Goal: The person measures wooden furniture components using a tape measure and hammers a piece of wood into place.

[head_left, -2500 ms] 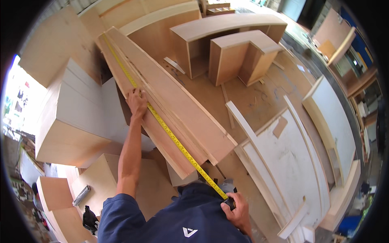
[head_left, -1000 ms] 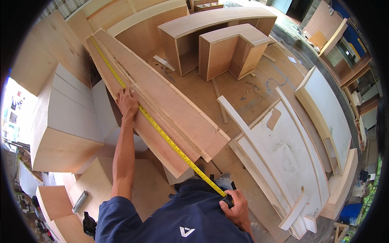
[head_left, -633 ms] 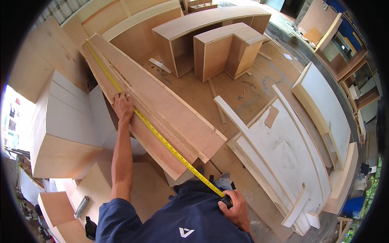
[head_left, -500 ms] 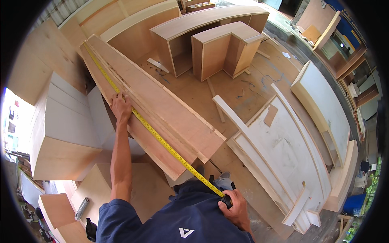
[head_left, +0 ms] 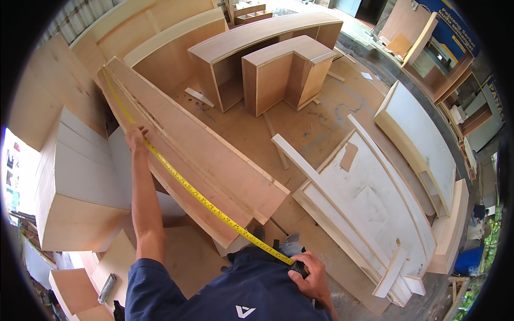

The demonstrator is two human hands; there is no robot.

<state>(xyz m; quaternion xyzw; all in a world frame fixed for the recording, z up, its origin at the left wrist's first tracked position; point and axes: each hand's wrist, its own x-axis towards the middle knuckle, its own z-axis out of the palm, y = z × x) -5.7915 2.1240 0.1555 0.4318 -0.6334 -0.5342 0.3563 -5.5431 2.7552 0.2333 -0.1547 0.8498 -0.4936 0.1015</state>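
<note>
My right hand [head_left: 311, 275] is closed around the black case of a tape measure [head_left: 297, 266], close to my body. Its yellow blade [head_left: 190, 188] runs out in a slight bow along long wooden boards [head_left: 209, 155], reaching their far end at the upper left. My left arm is stretched forward. At its end, my left hand [head_left: 137, 137] pinches the blade partway along, at the left edge of the boards. The boards lie side by side, sloping from far left toward my waist.
Curved and L-shaped wooden cabinets [head_left: 286, 75] stand on the floor beyond the boards. To the right lies a white-faced panel frame [head_left: 369, 198] with loose strips on it. A pale cabinet [head_left: 80, 176] stands close on the left.
My left hand has shifted from the board's surface to its left edge, bringing the blade with it. The blade now bows more. My right hand still grips the case.
</note>
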